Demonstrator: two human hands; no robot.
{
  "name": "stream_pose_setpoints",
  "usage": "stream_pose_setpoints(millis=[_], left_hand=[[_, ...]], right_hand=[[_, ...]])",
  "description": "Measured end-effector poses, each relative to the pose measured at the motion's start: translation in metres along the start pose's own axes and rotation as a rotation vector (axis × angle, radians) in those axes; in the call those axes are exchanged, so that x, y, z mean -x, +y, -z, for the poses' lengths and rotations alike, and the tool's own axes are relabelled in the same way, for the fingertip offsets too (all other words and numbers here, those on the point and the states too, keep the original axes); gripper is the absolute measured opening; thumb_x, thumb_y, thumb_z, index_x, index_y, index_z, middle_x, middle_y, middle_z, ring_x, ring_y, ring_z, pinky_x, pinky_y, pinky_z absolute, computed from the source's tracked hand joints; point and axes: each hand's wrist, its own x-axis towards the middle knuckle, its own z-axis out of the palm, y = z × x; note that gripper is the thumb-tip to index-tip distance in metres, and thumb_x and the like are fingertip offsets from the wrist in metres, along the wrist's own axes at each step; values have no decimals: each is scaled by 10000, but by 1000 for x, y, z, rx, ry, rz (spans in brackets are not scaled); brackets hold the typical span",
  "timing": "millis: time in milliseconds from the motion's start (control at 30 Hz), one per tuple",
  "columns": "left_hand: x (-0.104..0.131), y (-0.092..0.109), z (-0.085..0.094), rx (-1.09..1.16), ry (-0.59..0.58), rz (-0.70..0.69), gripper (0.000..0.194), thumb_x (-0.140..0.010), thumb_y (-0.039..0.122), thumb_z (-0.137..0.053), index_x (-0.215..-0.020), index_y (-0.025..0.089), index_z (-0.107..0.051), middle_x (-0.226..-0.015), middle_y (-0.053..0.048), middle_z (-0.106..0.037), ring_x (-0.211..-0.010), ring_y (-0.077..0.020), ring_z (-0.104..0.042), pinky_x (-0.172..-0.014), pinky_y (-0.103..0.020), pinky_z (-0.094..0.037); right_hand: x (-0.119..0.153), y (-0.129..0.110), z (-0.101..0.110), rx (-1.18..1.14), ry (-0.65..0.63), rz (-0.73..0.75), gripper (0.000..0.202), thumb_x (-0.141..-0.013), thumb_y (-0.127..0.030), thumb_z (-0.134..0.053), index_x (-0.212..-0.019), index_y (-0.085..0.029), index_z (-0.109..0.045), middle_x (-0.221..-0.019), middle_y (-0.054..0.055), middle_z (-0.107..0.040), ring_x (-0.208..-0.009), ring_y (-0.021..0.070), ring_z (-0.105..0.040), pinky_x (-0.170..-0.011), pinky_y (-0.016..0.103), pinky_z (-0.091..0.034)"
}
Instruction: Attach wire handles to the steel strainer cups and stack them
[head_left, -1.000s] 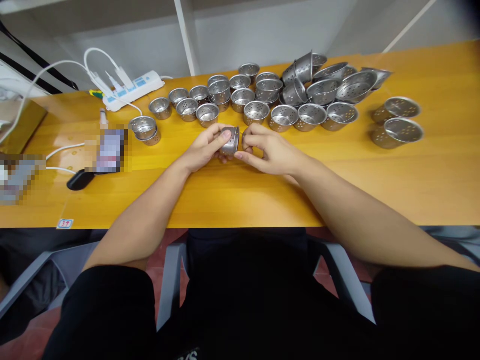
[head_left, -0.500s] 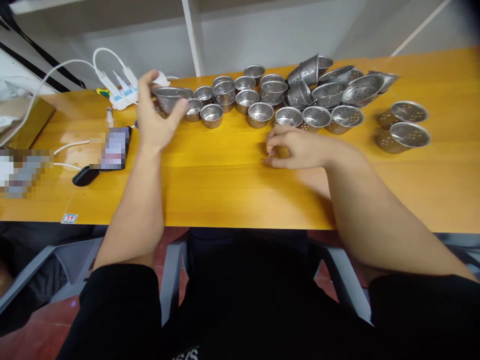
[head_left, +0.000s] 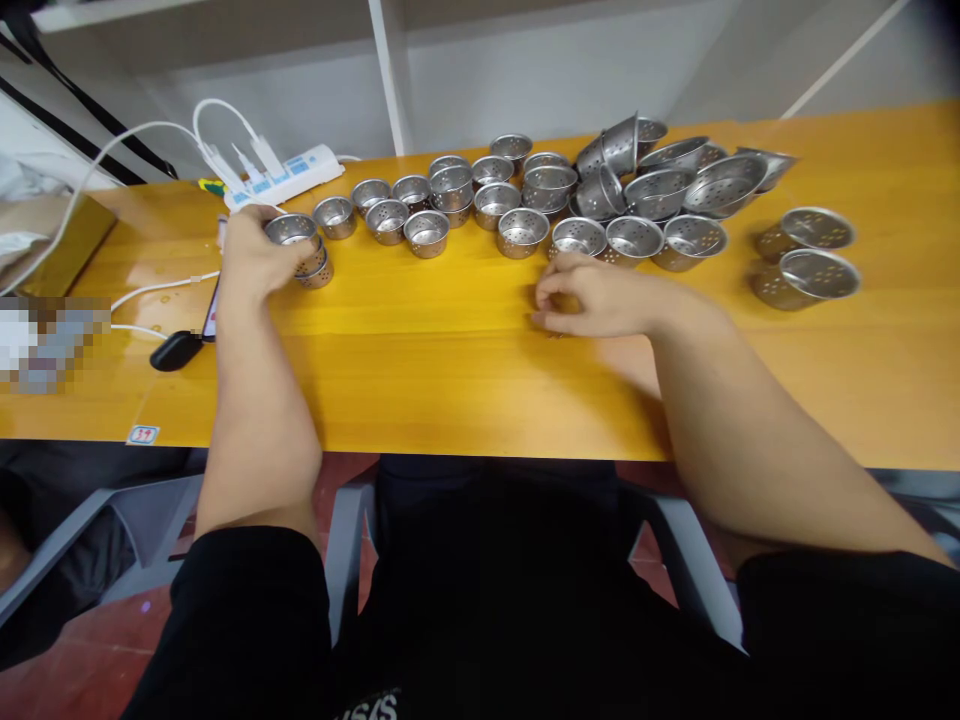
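Observation:
My left hand (head_left: 255, 245) is closed around a perforated metal cup (head_left: 292, 230), its thumb at the near side. Directly below it, a similar cup (head_left: 316, 274) rests on the table, and the two overlap like a stack. My right hand (head_left: 589, 295) lies low over the table with its fingers curled in toward the thumb. What its fingertips hold, if anything, is too small to make out. Just beyond its knuckles stands another perforated cup (head_left: 577, 238). A single cup (head_left: 335, 217) stands right of my left hand.
Several small perforated cups (head_left: 427, 233) stand in rows along the back. Larger ones (head_left: 726, 184) lie tilted in a heap at the right, with two cups (head_left: 806, 279) apart from them. A power strip (head_left: 292, 175), phone (head_left: 211, 318) and black object (head_left: 176, 351) are at left.
My left hand has moved left and toward me with its cup, which now sits over another cup. A cup and the power strip behind have come into sight. My right hand has hardly moved.

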Motion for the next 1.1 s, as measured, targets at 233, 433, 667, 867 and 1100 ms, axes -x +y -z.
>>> stream_pose_setpoints(millis=[233, 433, 667, 867, 1100], left_hand=[[13, 20, 5, 67, 7, 54, 583, -778, -39, -1042, -1303, 135, -857, -1058, 59, -746, -966, -150, -634, -1342, -610, -734], [11, 17, 1, -9, 38, 8, 1208, -875, 177, -1066, -1902, -20, -461, -1939, -241, -606, -1808, -353, -649, -1655, -570, -466], [38, 64, -70, 73, -94, -495, 721, -1036, 600, -929, -1680, 347, -727, -2010, -66, -596, -1971, -362, -442, -1725, -655, -309], [36, 51, -152, 162, -370, -583, 883, -967, 632, -1034, -1731, 305, -735, -2043, -175, -548, -1993, -544, -394, -1707, -803, -277], [34, 44, -152, 154, -380, -591, 636, -981, 581, -1043, -1507, 309, -811, -1704, -183, -770, -1738, -551, -624, -1620, -834, -433]], right_hand=[[-1, -6, 1, 13, -2, -42, 259, -1052, -526, -830, -995, -276, -791, -1186, 147, -731, -1120, 398, -746, -1149, 600, -604], [-2, -6, -1, 36, 28, -57, 341, -1091, -603, -786, -1004, -274, -783, -1167, 151, -753, -1071, 383, -747, -1080, 571, -611], [-6, -11, -4, 72, 166, -117, 253, -1105, -513, -762, -1101, -263, -805, -1134, 150, -867, -990, 370, -786, -995, 536, -621], [-6, -19, -1, -13, 281, -107, 292, -1153, -535, -744, -1168, -274, -872, -1204, 172, -914, -1054, 415, -834, -1048, 604, -666], [-7, -23, -3, -41, 342, -113, 584, -1215, -797, -661, -1239, -271, -914, -1210, 205, -912, -1066, 457, -816, -1069, 675, -659]])
